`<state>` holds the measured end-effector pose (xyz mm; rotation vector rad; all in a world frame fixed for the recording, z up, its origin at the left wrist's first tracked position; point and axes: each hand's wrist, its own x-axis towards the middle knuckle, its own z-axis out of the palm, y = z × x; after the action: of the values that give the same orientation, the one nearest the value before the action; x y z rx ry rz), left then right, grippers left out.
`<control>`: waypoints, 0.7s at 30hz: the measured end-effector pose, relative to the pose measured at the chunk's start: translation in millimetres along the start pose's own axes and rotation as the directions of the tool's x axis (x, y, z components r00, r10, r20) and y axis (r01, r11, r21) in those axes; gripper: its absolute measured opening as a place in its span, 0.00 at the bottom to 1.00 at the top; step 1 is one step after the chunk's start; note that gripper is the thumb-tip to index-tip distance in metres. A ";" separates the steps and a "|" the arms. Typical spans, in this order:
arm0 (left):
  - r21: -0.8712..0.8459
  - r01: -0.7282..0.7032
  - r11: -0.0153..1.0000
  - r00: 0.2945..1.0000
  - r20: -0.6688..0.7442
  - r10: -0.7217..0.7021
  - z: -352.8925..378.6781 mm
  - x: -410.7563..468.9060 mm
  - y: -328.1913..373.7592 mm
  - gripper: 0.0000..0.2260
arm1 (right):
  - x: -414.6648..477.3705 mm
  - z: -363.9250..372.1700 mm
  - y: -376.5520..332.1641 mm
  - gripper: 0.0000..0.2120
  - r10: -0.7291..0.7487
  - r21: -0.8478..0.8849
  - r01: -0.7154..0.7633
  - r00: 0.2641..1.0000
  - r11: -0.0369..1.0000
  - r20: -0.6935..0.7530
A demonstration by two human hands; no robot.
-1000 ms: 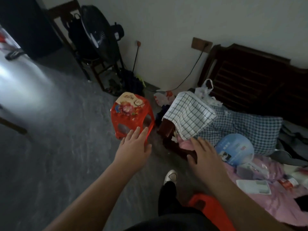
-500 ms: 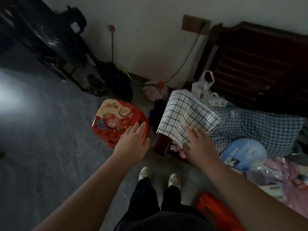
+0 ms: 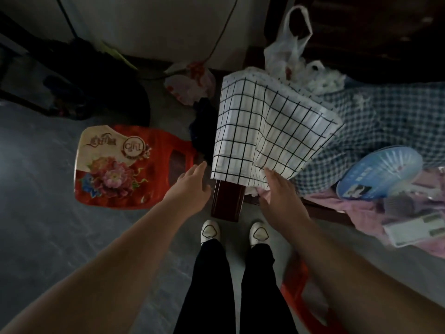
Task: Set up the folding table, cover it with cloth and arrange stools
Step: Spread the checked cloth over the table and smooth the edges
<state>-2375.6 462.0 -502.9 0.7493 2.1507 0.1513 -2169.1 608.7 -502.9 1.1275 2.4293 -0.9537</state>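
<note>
A white cloth with a black grid (image 3: 269,131) lies folded over the corner of a dark wooden bed. My right hand (image 3: 279,191) reaches to its lower edge, fingertips touching the cloth; I cannot tell whether they grip it. My left hand (image 3: 190,186) hovers with straight fingers between the cloth and a red plastic stool (image 3: 115,167) with a flower print on its seat. That stool stands on the grey floor to the left. Part of a second red stool (image 3: 301,292) shows by my right leg. No folding table is in view.
The dark bedpost (image 3: 227,203) stands just before my white shoes (image 3: 210,231). On the bed lie a blue checked pillow (image 3: 380,121), a blue round fan (image 3: 380,174), pink bedding and plastic bags. Dark bags and a cable lie along the wall at the back left.
My view has tilted down and closer to the bed corner. My right hand has slid to the cloth's lower edge. My left hand has left the red stool's edge and moved toward the cloth.
</note>
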 end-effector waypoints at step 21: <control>-0.032 -0.134 0.990 0.944 -0.309 0.118 40.9 78.4 -18.6 0.25 | 71.8 60.9 20.0 0.25 0.010 0.025 -0.004 0.967 1.000 -0.256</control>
<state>-2390.8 484.9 -589.0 0.8808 2.3794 0.4143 -2200.9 617.4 -593.3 1.3413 2.6179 -0.8856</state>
